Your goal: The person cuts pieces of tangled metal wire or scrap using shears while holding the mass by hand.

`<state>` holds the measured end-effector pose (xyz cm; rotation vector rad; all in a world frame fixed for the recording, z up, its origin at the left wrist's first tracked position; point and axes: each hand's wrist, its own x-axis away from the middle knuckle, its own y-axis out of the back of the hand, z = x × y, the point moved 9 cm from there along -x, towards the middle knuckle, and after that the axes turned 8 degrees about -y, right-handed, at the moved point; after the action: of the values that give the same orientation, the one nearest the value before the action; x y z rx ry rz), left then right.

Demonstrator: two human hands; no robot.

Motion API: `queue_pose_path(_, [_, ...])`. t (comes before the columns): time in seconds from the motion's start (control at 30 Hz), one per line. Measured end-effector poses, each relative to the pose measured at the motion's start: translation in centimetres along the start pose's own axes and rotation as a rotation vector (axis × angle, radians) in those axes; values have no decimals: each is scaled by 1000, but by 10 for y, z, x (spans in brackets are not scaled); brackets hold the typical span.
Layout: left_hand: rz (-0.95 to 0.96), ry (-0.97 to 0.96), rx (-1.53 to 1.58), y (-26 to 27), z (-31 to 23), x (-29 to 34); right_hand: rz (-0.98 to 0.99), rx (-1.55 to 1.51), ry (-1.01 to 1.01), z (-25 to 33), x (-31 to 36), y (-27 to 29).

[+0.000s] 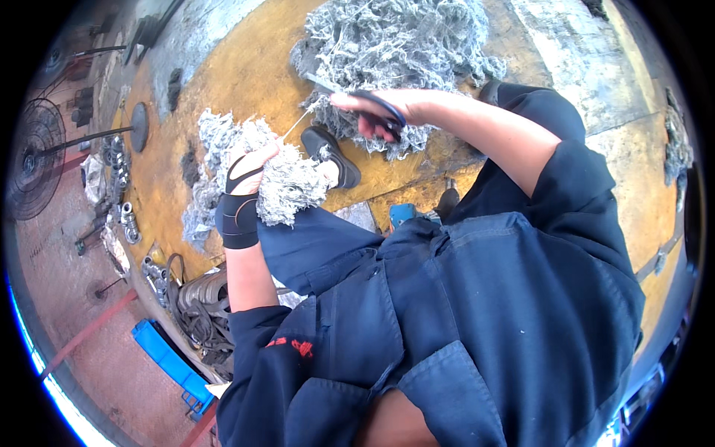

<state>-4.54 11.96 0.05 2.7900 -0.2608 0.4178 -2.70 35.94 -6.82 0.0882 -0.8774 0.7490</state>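
Observation:
My left hand (249, 175), wearing a black wrist brace, grips a clump of grey-white cotton waste threads (287, 179) over my lap. My right hand (387, 108) holds black-handled scissors (339, 93); the blades point left toward a thin strand stretched out from the clump. A big heap of the same grey thread waste (395, 45) lies on the yellow-brown floor (246, 74) just beyond the scissors. Another smaller pile (216, 134) sits behind my left hand. I wear dark blue overalls, and my black sandal (331, 153) rests on the floor between the piles.
At the left stand a floor fan (33, 160) and a row of metal parts and rings (126, 216). Coiled belts or hoses (197, 302) and a blue crate (171, 361) lie at lower left. More thread waste (676, 149) hangs at the right edge.

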Motion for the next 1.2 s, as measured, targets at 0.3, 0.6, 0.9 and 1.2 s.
queue_pose_path(0.3, [4, 137, 320, -16, 49, 55, 562, 132, -230, -54, -10, -95])
queue_pose_path(0.6, [-44, 158, 526, -37, 62, 60, 472, -66, -148, -30, -22, -97])
queue_pose_path(0.9, [-263, 141, 886, -48, 57, 33, -22, -174, 101, 17, -17, -20])
queue_pose_path(1.2, [-327, 69, 996, -98, 22, -5, 254, -632, 148, 3, -14, -40])
